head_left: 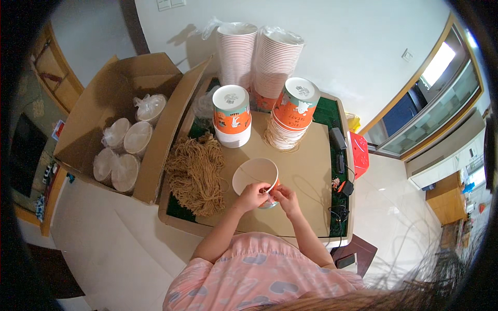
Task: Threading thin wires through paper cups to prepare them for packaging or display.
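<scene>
A white-lined paper bucket (248, 173) with an orange and teal outside is tipped toward me over the cardboard sheet. My left hand (254, 196) is closed on its near rim. Close beside it, my right hand (286, 200) pinches at the same rim; what lies between its fingertips is too small to make out. Across the bucket's inside runs a thin cord (252, 176). Left of the hands lies a big heap of tan cords (197, 173). Farther off stand two upside-down stacks of printed buckets, a shorter stack (232, 124) and a taller stack (296, 111) with cords looped round its lower part.
Tall plastic-wrapped bucket stacks (237, 54) stand against the wall. At left, an open carton (150, 171) holds several wrapped stacks. Black adapters and cables (340, 155) line the table's right edge, beside a red plastic stool (359, 154). The cardboard sheet (306, 176) covers the green tabletop.
</scene>
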A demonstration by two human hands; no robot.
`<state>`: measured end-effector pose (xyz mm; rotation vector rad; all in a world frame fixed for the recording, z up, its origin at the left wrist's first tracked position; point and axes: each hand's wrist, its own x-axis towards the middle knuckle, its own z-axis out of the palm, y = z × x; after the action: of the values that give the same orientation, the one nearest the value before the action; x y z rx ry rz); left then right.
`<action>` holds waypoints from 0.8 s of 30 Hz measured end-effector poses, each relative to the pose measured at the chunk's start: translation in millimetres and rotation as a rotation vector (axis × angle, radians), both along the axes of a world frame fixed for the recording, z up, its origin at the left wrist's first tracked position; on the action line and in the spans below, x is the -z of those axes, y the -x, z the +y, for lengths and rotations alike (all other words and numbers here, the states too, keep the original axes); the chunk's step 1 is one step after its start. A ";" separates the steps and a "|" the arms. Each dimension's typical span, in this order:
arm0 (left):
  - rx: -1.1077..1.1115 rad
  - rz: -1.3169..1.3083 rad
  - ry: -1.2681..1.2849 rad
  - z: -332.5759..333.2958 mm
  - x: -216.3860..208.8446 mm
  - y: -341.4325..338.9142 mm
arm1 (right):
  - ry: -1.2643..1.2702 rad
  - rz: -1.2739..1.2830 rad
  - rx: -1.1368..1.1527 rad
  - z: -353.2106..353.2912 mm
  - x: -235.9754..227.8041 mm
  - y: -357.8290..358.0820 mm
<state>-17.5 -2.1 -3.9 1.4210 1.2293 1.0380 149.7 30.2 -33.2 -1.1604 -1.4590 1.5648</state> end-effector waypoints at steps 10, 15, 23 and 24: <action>-0.037 0.165 -0.069 8.1 15.7 -0.7 | 0.073 -0.004 -0.044 -1.9 -13.4 -1.3; -0.067 0.225 -0.012 9.1 26.1 -12.5 | 0.094 -0.065 -0.070 -2.4 1.9 -9.6; -0.220 0.227 -0.067 9.6 50.6 -18.8 | -0.472 -0.294 0.172 -5.9 7.4 -9.8; -0.218 0.226 -0.066 9.0 49.7 -18.6 | -0.470 -0.295 0.173 -6.9 -5.1 -4.9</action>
<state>1.0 6.9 -53.6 1.5109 1.5545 1.0942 154.6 23.3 -28.1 -1.2206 -1.7433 0.8905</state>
